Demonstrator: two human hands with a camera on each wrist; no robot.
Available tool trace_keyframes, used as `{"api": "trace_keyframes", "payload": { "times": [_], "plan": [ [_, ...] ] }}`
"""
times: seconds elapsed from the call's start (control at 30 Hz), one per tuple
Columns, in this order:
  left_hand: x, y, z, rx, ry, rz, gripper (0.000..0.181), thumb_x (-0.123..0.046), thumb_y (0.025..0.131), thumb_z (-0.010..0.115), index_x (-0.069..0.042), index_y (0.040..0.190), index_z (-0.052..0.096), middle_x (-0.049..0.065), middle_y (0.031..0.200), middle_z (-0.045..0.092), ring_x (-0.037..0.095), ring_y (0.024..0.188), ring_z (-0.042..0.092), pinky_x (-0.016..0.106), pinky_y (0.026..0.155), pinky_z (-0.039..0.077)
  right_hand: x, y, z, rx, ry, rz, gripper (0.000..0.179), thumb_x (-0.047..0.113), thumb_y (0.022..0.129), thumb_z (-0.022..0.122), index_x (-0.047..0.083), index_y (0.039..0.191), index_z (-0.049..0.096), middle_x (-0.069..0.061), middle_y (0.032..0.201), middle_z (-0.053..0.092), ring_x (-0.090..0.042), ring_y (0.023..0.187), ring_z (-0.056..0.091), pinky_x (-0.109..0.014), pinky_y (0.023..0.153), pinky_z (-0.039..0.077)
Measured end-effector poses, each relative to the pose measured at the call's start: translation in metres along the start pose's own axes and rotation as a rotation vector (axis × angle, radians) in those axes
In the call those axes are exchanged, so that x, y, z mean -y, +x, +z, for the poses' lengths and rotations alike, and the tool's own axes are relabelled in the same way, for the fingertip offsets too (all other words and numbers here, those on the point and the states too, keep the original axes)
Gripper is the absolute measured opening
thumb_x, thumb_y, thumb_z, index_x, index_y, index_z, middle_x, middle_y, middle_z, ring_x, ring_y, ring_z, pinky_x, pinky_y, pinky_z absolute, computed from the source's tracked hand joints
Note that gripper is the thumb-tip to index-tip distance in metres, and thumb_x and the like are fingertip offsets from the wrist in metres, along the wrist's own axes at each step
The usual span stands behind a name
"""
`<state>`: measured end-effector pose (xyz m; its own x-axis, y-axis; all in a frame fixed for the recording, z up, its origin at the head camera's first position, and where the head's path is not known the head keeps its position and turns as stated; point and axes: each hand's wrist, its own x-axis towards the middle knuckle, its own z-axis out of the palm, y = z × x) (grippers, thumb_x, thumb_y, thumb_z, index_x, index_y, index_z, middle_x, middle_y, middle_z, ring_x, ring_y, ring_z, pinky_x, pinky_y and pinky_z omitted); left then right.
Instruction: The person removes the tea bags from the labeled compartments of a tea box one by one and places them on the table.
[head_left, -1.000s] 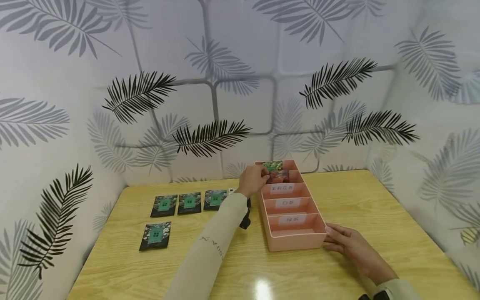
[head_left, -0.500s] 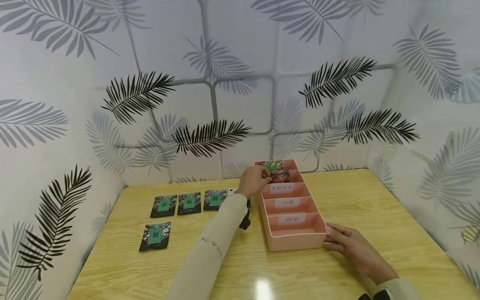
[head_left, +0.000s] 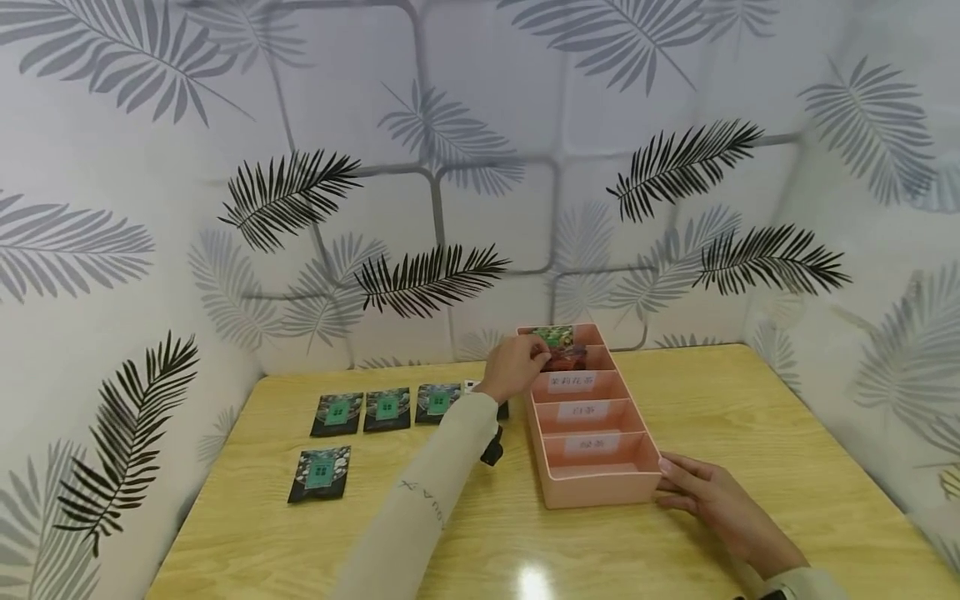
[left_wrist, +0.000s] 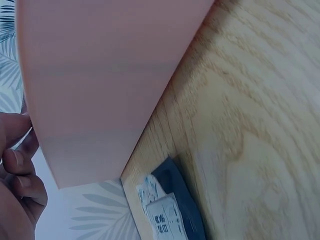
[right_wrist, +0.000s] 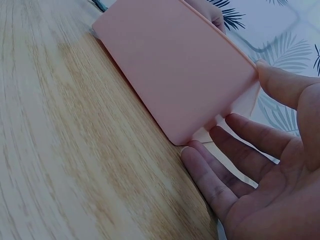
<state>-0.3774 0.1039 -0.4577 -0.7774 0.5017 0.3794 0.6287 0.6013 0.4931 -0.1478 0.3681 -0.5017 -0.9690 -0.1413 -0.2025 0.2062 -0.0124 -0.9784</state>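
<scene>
Little moved: left fingers [head_left: 536, 342] pinch red packet's [head_left: 567, 359] edge; extended right fingers [right_wrist: 255, 132] touch box [head_left: 600, 492].

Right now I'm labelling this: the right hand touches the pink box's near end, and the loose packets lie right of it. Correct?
Wrong side: the loose packets lie left of the pink box, as the head view shows. The right hand touches its near end.

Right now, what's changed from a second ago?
Nothing clearly moved; only the head view shifted slightly. The left hand still holds the red packet in the pink box, the right hand still grips the box's near corner, and the dark packets lie unchanged.
</scene>
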Motion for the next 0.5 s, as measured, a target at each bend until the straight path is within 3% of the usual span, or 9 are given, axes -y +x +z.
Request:
{"api": "trace_keyframes", "payload": {
  "times": [0.17, 0.33, 0.5],
  "plan": [
    [-0.002, -0.004, -0.009, -0.033, 0.032, 0.016, 0.014, -0.028, 0.094, 0.062, -0.018, 0.097, 0.071, -0.011, 0.074, 0.063, 0.002, 0.055, 0.053, 0.023, 0.053, 0.043, 0.003, -0.001, 0.002, -0.024, -0.001, -0.007, 0.065, 0.029, 0.101, 0.049, -0.012, 0.145, 0.024, -0.012, 0.128, 0.058, -0.015, 0.108, 0.062, -0.039, 0.091, 0.048],
    [0.0, -0.009, -0.018, -0.046, 0.047, 0.019, 0.016, -0.028, 0.096, 0.06, -0.018, 0.1, 0.071, -0.011, 0.072, 0.064, 0.002, 0.051, 0.052, 0.023, 0.049, 0.042, 0.001, 0.0, 0.002, -0.012, -0.001, -0.007, 0.065, 0.029, 0.101, 0.049, -0.012, 0.145, 0.023, -0.008, 0.125, 0.06, -0.015, 0.108, 0.062, -0.038, 0.092, 0.048],
    [0.004, -0.013, -0.026, -0.118, 0.054, 0.048, 0.016, -0.029, 0.095, 0.06, -0.02, 0.099, 0.072, -0.011, 0.081, 0.067, 0.001, 0.059, 0.054, 0.023, 0.054, 0.044, -0.001, 0.001, 0.004, -0.021, -0.005, 0.001, 0.066, 0.03, 0.101, 0.049, -0.011, 0.145, 0.024, -0.005, 0.124, 0.061, -0.014, 0.108, 0.062, -0.038, 0.092, 0.048]
  ]
}}
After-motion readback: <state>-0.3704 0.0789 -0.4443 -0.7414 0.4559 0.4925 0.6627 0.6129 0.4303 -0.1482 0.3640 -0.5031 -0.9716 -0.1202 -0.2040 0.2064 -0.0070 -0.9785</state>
